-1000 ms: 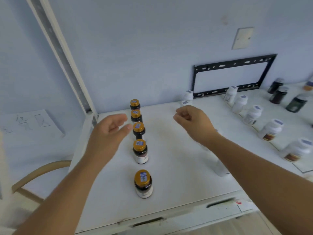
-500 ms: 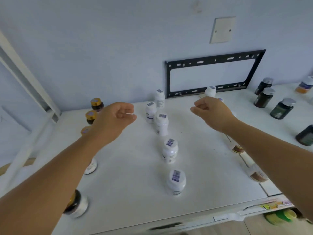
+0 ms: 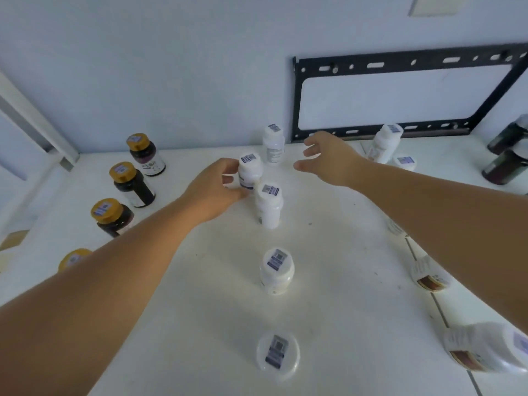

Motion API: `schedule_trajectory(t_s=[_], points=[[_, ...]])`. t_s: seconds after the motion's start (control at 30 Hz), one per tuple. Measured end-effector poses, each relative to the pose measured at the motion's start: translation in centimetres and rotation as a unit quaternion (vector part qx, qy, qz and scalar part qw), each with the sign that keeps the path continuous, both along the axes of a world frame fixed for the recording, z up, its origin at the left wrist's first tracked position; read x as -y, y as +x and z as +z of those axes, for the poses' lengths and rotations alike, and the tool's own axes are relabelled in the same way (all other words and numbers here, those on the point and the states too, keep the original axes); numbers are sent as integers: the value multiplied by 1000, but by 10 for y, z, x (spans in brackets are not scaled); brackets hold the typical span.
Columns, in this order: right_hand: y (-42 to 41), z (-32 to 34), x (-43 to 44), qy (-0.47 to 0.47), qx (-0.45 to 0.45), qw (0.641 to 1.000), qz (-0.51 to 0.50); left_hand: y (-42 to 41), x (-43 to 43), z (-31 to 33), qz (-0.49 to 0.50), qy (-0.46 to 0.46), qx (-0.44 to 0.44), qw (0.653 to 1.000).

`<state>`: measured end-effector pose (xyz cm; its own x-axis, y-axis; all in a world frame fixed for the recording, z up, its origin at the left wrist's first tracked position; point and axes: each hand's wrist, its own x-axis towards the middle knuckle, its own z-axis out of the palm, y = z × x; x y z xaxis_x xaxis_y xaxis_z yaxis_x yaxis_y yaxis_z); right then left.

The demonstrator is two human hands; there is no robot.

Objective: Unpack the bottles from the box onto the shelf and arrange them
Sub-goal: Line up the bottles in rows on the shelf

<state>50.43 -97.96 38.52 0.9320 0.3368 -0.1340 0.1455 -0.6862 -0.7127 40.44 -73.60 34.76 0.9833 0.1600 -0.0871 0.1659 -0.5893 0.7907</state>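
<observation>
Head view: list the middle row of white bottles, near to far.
Nearest white bottle → second white bottle → third white bottle → held bottle, in the left hand → wall-side bottle.

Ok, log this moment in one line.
left hand: grips white bottle | right hand: open, empty | step: arranging row on shelf

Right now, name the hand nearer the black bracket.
Right. The right hand hovers open just below the bracket; the left hand, further left, grips a white bottle.

No text is readable; stickers (image 3: 276, 260) on the white bottles (image 3: 275, 278) and labels (image 3: 152, 167) on the dark bottles (image 3: 134, 187) are too blurred.
</observation>
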Motion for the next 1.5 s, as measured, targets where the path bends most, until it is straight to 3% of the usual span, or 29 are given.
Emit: schedule_trajectory(t_s=[0.13,0.7,0.93,1.1,1.33,1.5], points=[[20,-12,-25,28,1,1000,-13,13,2,-12,-13,-20,8,1000],[62,-26,-77,-32,61,996,60,50,21,-10,-64,7,-2,998],[63,-22,-68,-29,21,997,75,51,21,-5,-85,21,-18,996],[54,5,-45,-43,-5,998,51,45,6,12,-115,58,-27,991],[24,69,13,-99,47,994,28,45,-19,63,-94,108,19,990],[-3,108,64,-157,82,984,-20,37,8,116,-127,122,62,982]])
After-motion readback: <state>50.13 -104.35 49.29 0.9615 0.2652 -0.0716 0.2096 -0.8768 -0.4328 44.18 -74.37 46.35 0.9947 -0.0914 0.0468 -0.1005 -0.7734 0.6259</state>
